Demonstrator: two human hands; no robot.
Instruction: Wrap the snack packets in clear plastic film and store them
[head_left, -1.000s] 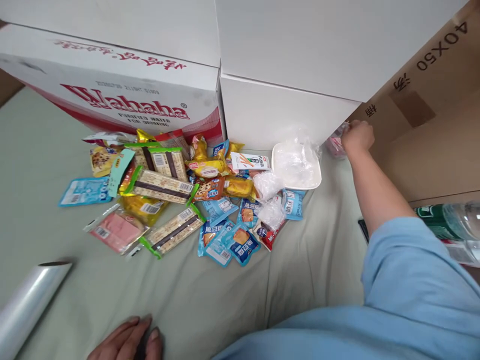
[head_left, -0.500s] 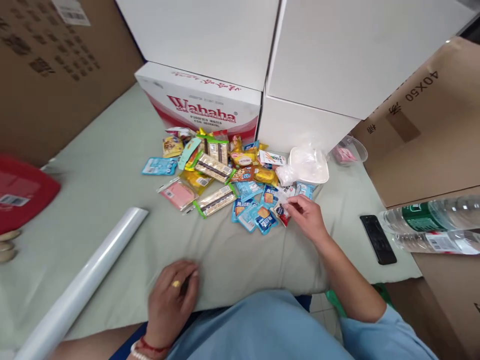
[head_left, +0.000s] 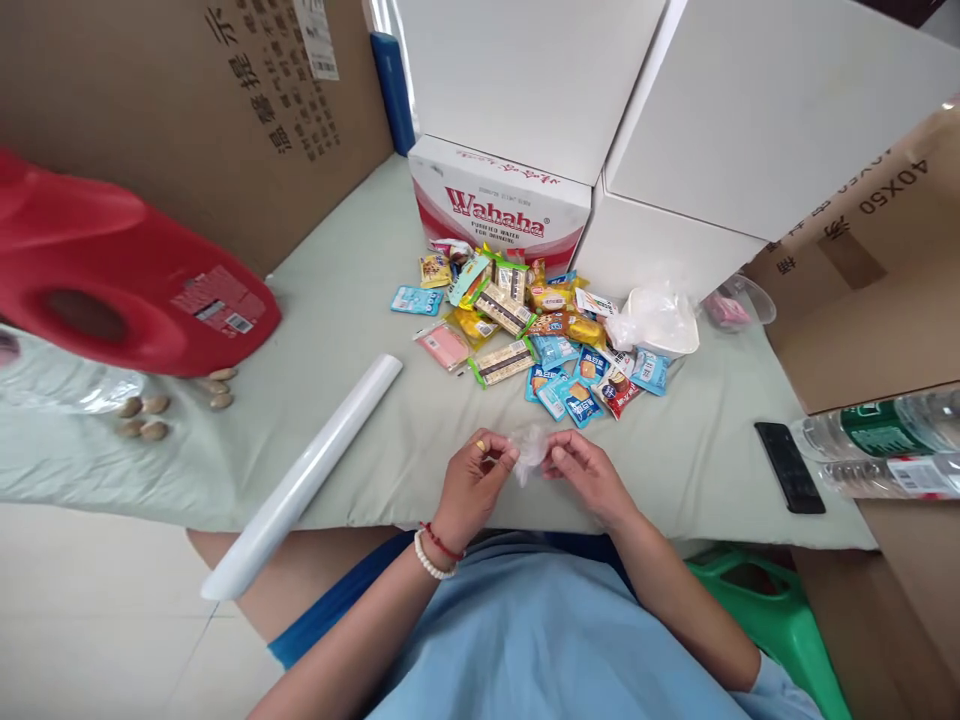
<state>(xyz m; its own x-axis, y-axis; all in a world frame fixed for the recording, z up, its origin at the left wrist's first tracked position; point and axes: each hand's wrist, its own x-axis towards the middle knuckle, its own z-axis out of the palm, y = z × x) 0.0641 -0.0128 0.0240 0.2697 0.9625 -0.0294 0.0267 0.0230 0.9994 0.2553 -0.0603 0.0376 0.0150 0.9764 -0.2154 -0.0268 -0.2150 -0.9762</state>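
A crumpled piece of thin clear plastic (head_left: 531, 452) is held between my two hands above the cloth; whether it is a bag or loose film I cannot tell. My left hand (head_left: 478, 480) pinches its left side, and my right hand (head_left: 589, 474) pinches the right side. Just beyond lies a pile of wrapped snacks: blue packets (head_left: 580, 402), a red-brown packet (head_left: 617, 390), clear-wrapped bars with green ends (head_left: 504, 362) and a pink flat packet (head_left: 443, 345). More clear plastic sits in a white tray (head_left: 679, 340) behind my right hand.
A long white roll (head_left: 307, 470) lies on the left, overhanging the edge. Beyond it are a red jug (head_left: 150, 270) and several brownish round things (head_left: 154, 405). A Wahaha carton (head_left: 502, 200) stands behind the snacks. On the right are a phone (head_left: 789, 466) and plastic bottles (head_left: 885, 428).
My right hand has drawn back from the snack pile with the clear plastic. My left hand has risen from the table's front edge and taken hold of it too. The view has shifted left.
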